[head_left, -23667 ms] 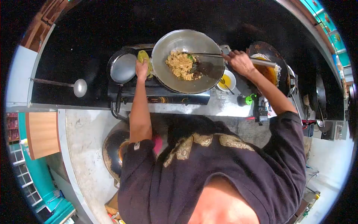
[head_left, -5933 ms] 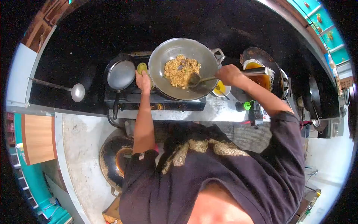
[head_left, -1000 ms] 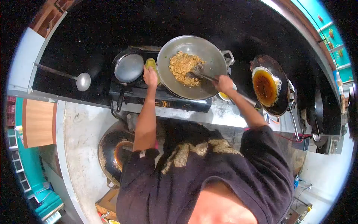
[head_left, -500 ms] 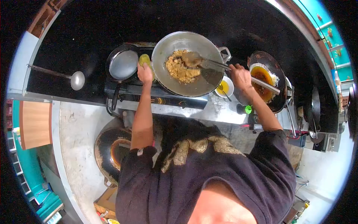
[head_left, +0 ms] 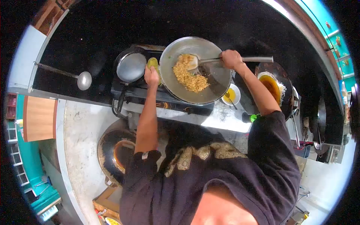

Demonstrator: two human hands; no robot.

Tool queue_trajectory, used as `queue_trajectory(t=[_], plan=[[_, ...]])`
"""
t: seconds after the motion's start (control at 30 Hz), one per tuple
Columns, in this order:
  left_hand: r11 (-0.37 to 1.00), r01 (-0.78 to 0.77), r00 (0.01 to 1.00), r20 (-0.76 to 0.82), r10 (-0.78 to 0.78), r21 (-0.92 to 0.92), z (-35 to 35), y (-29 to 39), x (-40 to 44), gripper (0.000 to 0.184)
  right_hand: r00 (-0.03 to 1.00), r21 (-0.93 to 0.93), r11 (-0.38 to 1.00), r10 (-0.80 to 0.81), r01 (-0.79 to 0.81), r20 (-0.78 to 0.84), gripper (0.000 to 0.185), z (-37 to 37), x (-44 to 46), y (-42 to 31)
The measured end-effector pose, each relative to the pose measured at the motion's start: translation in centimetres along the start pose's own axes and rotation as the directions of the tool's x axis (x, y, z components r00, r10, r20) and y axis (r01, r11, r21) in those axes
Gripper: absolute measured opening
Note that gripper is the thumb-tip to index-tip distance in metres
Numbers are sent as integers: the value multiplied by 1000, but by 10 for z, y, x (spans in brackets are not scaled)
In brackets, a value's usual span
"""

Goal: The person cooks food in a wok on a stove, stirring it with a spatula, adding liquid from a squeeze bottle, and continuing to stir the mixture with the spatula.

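A large metal wok (head_left: 180,90) sits on the stove, with fried rice (head_left: 189,79) heaped in its middle. At the wok's left side, my left hand (head_left: 151,76) is closed on a folded green cloth (head_left: 152,63), and the wok handle under it is hidden. My right hand (head_left: 231,60) wraps round the long metal shaft of a spatula (head_left: 258,59) over the wok's right rim. The spatula's flat head (head_left: 193,62) touches the upper part of the rice.
A small frying pan (head_left: 131,69) stands left of the wok. To the right are a white bowl (head_left: 235,90) of yellow liquid with a spoon, a green-capped bottle (head_left: 253,117) and a dark wok (head_left: 287,84) holding a sauce bowl. A ladle (head_left: 84,80) lies far left.
My right hand and the spatula have moved up and left, the shaft now nearly level. The rice has shifted into a longer heap. My left hand keeps its grip at the wok's side.
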State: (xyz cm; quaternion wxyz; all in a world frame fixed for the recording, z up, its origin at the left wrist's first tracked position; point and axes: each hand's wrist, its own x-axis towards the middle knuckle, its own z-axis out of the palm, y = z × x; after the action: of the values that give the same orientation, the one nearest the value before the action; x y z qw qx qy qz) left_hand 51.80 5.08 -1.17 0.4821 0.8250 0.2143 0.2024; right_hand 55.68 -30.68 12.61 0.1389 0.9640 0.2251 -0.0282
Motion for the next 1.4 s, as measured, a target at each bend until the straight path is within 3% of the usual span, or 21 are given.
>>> queue_trajectory(t=[0.07,0.1,0.13,0.3,0.4,0.5,0.6,0.63,0.73,0.77,0.87,0.9,1.0,1.03,1.13,1.17,1.2,1.27,1.4], plan=[[1000,16,1000,19,-16,11,6,-13,4,46,992,-82,991,-115,110,-53,14,-9,2,3],[999,48,998,41,-49,21,0,-2,1,47,992,-85,991,-111,107,-53,14,-30,-5,2],[996,83,995,58,-84,27,-2,3,-2,48,982,-48,994,-102,95,-159,13,-25,-2,14],[999,-27,999,21,28,-32,-2,0,-3,50,943,-110,993,-82,49,-323,11,-28,19,33],[998,5,999,48,-2,-68,0,-5,1,50,944,-54,995,-98,85,-314,12,-20,40,28],[997,-30,998,53,34,-73,0,-7,1,50,912,-52,971,-239,235,-333,10,-18,56,11],[994,-77,997,16,78,-80,4,-19,2,49,914,-236,902,-393,362,-103,20,-35,55,1],[992,-90,996,-4,90,-90,5,-16,2,49,861,-275,867,-473,416,-187,22,-50,44,-5],[998,40,998,51,-38,-42,-8,9,-6,49,880,-342,865,-442,367,-173,25,-65,44,7],[998,38,998,55,-35,-53,-7,8,-5,49,864,-351,865,-449,358,-228,24,-71,44,10],[997,33,998,63,-29,-64,-1,-2,2,48,928,-348,907,-317,237,-195,23,-61,62,11],[998,34,998,63,-30,-54,0,-3,2,48,901,-334,910,-342,246,-269,21,-59,64,9],[1000,23,1000,-22,-23,14,6,-7,3,48,801,-362,809,-556,463,-220,20,-52,63,3],[999,17,998,-63,-15,39,10,-9,4,48,785,-354,770,-604,531,-137,18,-52,57,0],[995,-85,996,-40,83,-59,15,-26,12,47,858,-368,794,-512,484,24,18,-57,43,-1],[995,-73,997,-34,71,-70,15,-28,11,48,775,-375,764,-611,525,-159,20,-45,42,22],[995,-60,998,-27,58,-79,13,-23,9,48,862,-282,838,-503,468,-63,20,-85,21,13],[992,-63,998,-13,62,-108,11,-25,8,49,919,-289,873,-384,394,92,18,-99,8,26],[979,-79,996,15,84,-186,12,-28,10,50,940,-323,895,-235,308,247,19,-87,1,47]])
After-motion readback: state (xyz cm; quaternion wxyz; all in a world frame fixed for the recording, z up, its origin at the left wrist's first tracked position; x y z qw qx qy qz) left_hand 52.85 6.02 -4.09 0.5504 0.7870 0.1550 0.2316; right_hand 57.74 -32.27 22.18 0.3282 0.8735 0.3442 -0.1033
